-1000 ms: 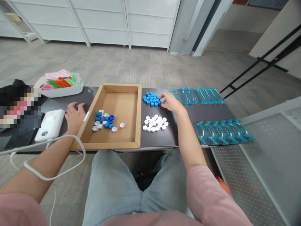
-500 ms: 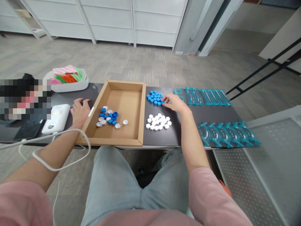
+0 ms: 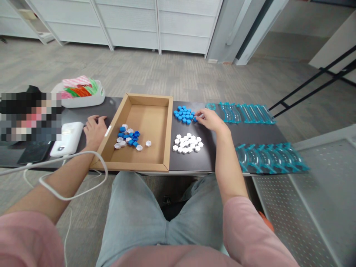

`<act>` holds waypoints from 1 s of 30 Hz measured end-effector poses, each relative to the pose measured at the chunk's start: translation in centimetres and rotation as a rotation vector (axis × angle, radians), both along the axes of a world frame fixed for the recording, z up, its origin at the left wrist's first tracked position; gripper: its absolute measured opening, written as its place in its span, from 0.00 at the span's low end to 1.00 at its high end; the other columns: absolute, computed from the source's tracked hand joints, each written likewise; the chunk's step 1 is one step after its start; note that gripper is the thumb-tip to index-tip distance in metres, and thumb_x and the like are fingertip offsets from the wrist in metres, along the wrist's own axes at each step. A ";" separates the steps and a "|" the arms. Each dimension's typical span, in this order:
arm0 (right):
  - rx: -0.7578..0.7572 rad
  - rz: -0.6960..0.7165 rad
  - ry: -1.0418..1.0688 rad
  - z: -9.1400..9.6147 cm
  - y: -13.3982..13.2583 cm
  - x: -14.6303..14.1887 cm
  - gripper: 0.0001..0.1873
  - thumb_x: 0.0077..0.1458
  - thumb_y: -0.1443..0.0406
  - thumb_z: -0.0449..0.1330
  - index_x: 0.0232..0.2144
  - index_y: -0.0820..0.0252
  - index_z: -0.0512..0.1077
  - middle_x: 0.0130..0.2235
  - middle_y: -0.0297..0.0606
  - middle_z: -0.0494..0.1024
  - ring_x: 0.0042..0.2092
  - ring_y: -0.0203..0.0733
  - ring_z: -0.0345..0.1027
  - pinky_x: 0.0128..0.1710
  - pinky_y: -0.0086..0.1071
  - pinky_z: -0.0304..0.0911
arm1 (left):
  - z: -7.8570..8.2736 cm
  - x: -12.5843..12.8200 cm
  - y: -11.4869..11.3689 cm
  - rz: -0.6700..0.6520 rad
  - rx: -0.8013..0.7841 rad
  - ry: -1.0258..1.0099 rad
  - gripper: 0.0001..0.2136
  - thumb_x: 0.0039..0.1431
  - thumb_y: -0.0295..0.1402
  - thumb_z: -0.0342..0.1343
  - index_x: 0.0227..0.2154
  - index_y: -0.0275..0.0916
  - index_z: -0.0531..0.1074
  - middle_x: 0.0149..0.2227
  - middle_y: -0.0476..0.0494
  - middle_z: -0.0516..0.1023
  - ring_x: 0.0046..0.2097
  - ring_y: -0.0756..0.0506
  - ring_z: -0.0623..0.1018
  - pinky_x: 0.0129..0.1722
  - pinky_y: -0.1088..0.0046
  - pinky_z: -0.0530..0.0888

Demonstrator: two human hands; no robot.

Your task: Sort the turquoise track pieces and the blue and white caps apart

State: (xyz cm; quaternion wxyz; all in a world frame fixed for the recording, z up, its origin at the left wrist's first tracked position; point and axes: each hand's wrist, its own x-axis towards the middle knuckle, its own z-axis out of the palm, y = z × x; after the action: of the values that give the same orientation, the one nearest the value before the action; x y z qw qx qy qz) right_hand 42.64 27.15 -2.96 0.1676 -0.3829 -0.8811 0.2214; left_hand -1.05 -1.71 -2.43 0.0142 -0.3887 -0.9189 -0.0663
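Observation:
My right hand (image 3: 209, 119) is at the right edge of a cluster of blue hexagonal pieces (image 3: 184, 114), its fingertips closed about one blue hexagonal piece (image 3: 195, 119). The fingers partly cover that piece. Nearer to me lies a group of white hexagonal pieces (image 3: 188, 143), hollow side down. My left hand (image 3: 95, 129) rests on the table against the left wall of a cardboard box (image 3: 168, 137), fingers spread and holding nothing. Inside the box, mixed blue and white hexagonal pieces (image 3: 130, 136) lie loosely to the left, with a white one (image 3: 148, 143) apart from them.
Clear teal-edged plastic parts lie in a back row (image 3: 257, 114) and a front row (image 3: 271, 158) at the right. A white device (image 3: 66, 139) with a cable (image 3: 104, 163), a dark phone-like slab (image 3: 35, 152) and a white basket (image 3: 83, 102) of colourful items stand at the left.
My right hand has shifted slightly right, and a blue piece now shows at its fingertips by the cluster's right edge. My left hand stays in place.

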 end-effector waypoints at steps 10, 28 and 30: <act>-0.002 0.000 0.013 -0.2 0.0 0.0 0.13 0.64 0.71 0.66 0.49 0.59 0.86 0.52 0.49 0.88 0.48 0.51 0.84 0.60 0.48 0.80 | -0.2 -0.2 0.1 -0.003 -0.016 -0.012 0.30 0.82 0.38 0.38 0.78 0.32 0.68 0.78 0.14 0.62 0.75 0.20 0.69 0.73 0.42 0.68; 0.133 0.386 0.416 2.7 -8.1 -6.7 0.13 0.75 0.58 0.66 0.58 0.49 0.82 0.50 0.43 0.85 0.49 0.54 0.80 0.54 0.48 0.76 | -1.2 -0.3 0.4 0.012 0.116 -0.046 0.31 0.78 0.34 0.44 0.78 0.37 0.73 0.80 0.19 0.67 0.79 0.22 0.67 0.77 0.42 0.64; 0.129 0.521 0.340 3.7 -10.8 -9.4 0.12 0.76 0.59 0.65 0.57 0.50 0.83 0.50 0.43 0.86 0.50 0.53 0.80 0.57 0.48 0.73 | -1.2 -0.3 0.4 -0.004 0.124 -0.052 0.31 0.78 0.35 0.45 0.78 0.37 0.73 0.80 0.19 0.67 0.80 0.22 0.66 0.78 0.42 0.63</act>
State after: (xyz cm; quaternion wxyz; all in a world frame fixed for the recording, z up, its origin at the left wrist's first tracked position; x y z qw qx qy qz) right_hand 33.19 16.40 0.73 0.2741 -0.0906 -0.9210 0.2614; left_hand -1.34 -1.34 -3.67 0.0142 -0.3872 -0.9122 -0.1332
